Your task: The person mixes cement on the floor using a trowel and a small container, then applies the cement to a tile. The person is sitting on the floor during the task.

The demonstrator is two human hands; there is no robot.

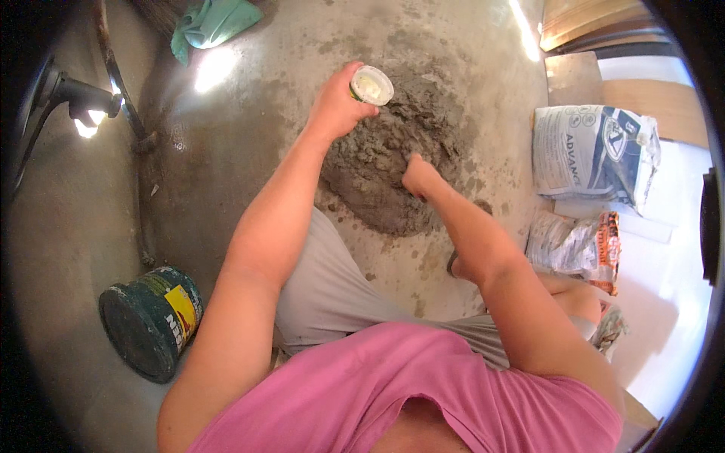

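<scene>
The right hand (pixel 423 180) meets the wet grey heap (pixel 370 185), well inside the right edge of the floor (pixel 260 124); how closed, I cannot tell. Farther off, the left hand (pixel 337 106) grips a small tub (pixel 371 85).

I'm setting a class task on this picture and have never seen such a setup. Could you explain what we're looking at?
There is no robot here: these are a person's two bare hands. The single picture comes from a wide fisheye camera worn on the head, looking down, so straight edges bend near the rim.

On the concrete floor lies a lumpy grey mound. The left hand holds a small round tub by its upper edge. The right hand is down at the mound; its fingers are hard to make out. A dark bucket stands at the left, and two bags are at the right.
</scene>
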